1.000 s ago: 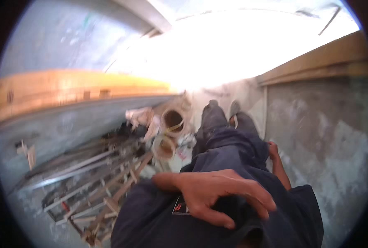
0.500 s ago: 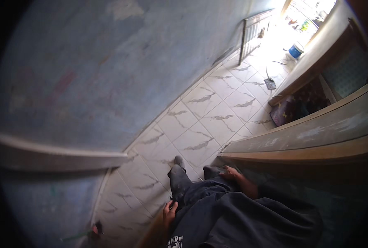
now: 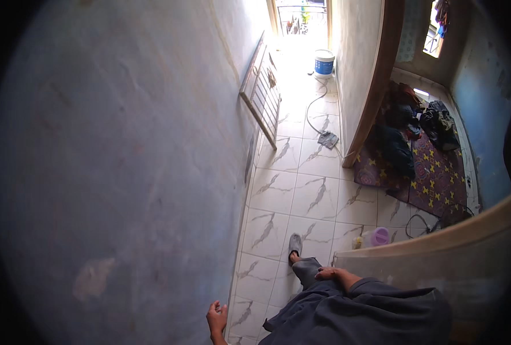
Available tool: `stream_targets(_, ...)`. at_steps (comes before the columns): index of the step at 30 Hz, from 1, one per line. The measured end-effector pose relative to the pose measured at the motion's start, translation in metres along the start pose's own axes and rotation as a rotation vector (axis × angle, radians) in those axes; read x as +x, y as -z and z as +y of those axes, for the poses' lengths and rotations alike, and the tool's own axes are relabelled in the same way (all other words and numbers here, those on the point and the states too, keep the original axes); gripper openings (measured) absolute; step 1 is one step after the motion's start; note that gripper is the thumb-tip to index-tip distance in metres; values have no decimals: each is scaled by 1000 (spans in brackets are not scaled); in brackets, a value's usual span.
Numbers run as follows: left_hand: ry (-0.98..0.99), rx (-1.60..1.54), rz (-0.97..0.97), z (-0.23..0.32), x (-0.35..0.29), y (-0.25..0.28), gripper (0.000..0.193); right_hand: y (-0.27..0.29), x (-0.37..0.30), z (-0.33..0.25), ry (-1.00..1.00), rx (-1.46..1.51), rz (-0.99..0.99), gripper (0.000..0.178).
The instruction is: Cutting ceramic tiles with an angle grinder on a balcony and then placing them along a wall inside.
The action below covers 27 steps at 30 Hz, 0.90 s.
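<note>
My left hand (image 3: 217, 316), loosely curled and empty, has swung toward the wall (image 3: 123, 172), lower left; my right hand (image 3: 326, 273), hold unclear, overlaps my trousers (image 3: 308, 270), lower centre: walking, I judge.

bucket (image 3: 324, 68): white and blue, upright, near the bright far doorway (image 3: 301, 22).
barred frame (image 3: 263, 86): leaning, left side of passage.
cord (image 3: 309, 109): curved, from near bucket to grey flat piece (image 3: 328, 140).
patterned mat (image 3: 437, 179): purple with yellow, side room; dark bundles (image 3: 439, 126) at far end.
container (image 3: 380, 236): purple-ended, beside small yellowish item (image 3: 357, 242).
</note>
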<state>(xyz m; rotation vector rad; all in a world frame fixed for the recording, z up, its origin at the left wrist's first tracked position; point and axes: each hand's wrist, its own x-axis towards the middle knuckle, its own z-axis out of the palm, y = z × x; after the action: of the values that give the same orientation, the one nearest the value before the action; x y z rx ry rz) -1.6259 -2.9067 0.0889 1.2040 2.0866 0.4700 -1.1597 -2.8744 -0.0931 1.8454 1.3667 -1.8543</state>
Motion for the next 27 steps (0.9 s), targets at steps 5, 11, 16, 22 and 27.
stream_targets(5, 146, -45, -310, 70, 92, -96, 47, 168, -4, -72, -210, 270, -101, 57)
stream_targets(11, -219, 29, -678, 79, 218, -196, 48, 308, 50, -68, 8, 160, 456, 36)
stream_targets(16, 297, -58, -705, 182, 335, -209, 42, 410, 110, -44, -41, 420, 477, 35)
stream_targets(22, 706, -154, -476, 386, 517, -244, 22, 506, 142, -35, -398, 874, 200, 38)
stream_targets(27, 73, 135, -478, 609, 697, -352, 28, 656, 125, -117, -484, 978, 240, 44)
